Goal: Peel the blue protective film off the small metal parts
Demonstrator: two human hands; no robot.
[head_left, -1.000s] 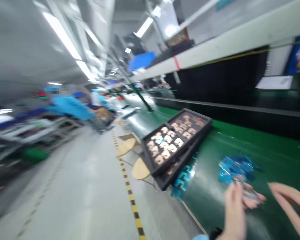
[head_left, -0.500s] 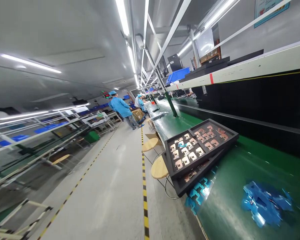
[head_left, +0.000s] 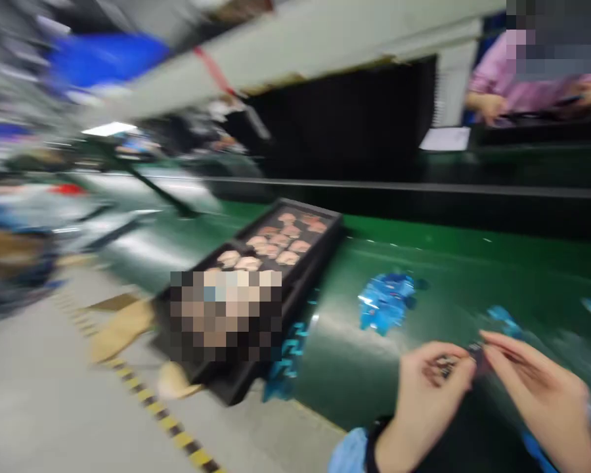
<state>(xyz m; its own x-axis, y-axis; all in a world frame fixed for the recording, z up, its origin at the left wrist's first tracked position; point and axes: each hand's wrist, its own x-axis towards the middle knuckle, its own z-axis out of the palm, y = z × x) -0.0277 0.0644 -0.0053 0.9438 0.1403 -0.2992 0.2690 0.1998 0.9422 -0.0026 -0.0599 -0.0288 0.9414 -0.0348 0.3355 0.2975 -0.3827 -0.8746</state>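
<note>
My left hand (head_left: 426, 397) and my right hand (head_left: 536, 387) meet low on the right above the green bench (head_left: 423, 263). Both pinch a small dark part (head_left: 465, 358) between their fingertips; blur hides what it is. A heap of blue film scraps (head_left: 387, 302) lies on the bench just beyond my left hand. A single blue scrap (head_left: 503, 318) lies near my right hand's fingertips. Left of the heap stand stacked black trays (head_left: 295, 259) holding several small copper-coloured parts.
More blue scraps (head_left: 285, 364) hang at the bench's near edge under the trays. A person in pink (head_left: 517, 85) works across the bench at the far right. Wooden stools (head_left: 121, 328) and a yellow-black floor line (head_left: 162, 414) lie on the left.
The view swung from the aisle back down to the bench. My hands, out of sight half a second ago, are in view again, pinching a small part.
</note>
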